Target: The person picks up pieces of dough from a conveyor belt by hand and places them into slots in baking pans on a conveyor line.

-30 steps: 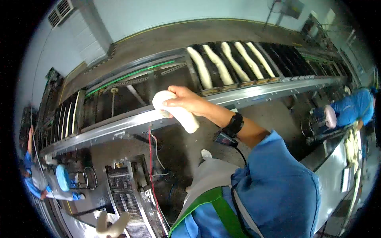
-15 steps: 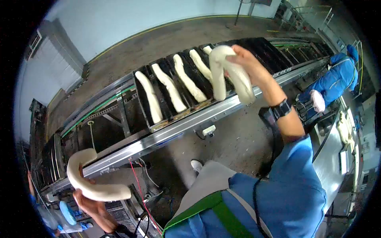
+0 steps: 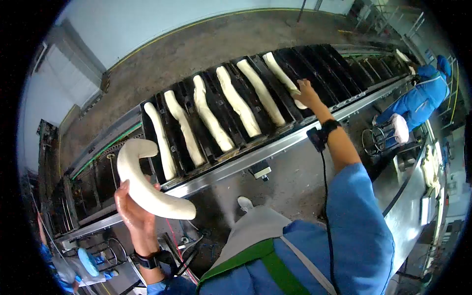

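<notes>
A thick, pale dough roll (image 3: 142, 189), bent into a curve, lies in my left hand (image 3: 135, 209). That hand's fingers close round its middle from below, and both ends of the roll droop. Over the black moulds, my right hand (image 3: 308, 94) has its fingers round the near end of another dough roll (image 3: 279, 73), which lies stretched along a mould. Part of that end is hidden under the fingers. Several more long dough rolls (image 3: 236, 101) rest side by side in the black mould tray (image 3: 253, 135), left of my right hand.
The tray sits on a conveyor with a metal rail (image 3: 211, 172) along its near side. Further right are dark moulds (image 3: 327, 73) and a metal table (image 3: 405, 216) with dough on it. Co-workers in blue are at the right (image 3: 418, 101) and lower left.
My right hand has lowered its folded dough roll, which now lies stretched in a mould. My left hand has risen and moved right with its roll. The filled moulds appear further left.
</notes>
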The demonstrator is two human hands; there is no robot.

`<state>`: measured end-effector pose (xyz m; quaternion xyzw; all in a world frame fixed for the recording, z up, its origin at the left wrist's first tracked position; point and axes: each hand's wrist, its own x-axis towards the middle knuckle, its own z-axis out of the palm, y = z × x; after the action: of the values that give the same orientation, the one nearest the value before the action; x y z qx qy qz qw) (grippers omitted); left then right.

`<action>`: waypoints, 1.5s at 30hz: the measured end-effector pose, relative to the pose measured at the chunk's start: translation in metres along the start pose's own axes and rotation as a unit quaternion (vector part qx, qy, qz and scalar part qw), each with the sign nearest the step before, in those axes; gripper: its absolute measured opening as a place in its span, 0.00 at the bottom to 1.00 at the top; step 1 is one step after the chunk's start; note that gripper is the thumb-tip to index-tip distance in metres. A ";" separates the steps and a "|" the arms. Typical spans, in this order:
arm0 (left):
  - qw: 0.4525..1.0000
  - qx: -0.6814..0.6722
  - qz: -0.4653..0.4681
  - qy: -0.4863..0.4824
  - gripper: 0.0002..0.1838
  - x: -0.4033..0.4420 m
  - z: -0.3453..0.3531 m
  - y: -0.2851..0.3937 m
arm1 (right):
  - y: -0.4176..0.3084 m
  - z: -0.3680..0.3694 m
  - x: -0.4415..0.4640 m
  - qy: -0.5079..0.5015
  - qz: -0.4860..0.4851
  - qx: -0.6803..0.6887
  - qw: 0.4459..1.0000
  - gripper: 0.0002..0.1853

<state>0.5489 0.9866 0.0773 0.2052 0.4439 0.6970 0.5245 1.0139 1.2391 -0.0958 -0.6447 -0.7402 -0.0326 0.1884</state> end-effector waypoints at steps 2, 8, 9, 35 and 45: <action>0.999 0.000 -0.024 -0.032 0.23 0.005 0.020 -0.009 | -0.011 -0.003 -0.015 -0.039 -0.014 0.080 0.996 0.30; 0.990 -0.028 -0.090 -0.106 0.23 0.029 0.059 -0.031 | -0.050 -0.002 -0.069 -0.125 -0.068 -0.118 0.983 0.12; 0.986 -0.021 -0.102 -0.130 0.24 0.036 0.064 -0.035 | -0.053 0.001 -0.064 -0.191 -0.024 -0.116 0.975 0.15; 0.875 0.417 -0.127 -0.209 0.21 0.161 0.157 -0.244 | -0.026 -0.081 -0.158 -0.097 0.046 0.030 0.994 0.18; 0.616 0.657 0.191 -0.390 0.22 0.076 0.054 -0.227 | -0.080 -0.017 -0.101 -0.035 -0.071 0.067 0.995 0.18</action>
<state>0.6863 1.0899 -0.0976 0.8280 0.4874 0.1574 0.2283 0.9508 1.1258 -0.0968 -0.5769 -0.7910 0.0264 0.2021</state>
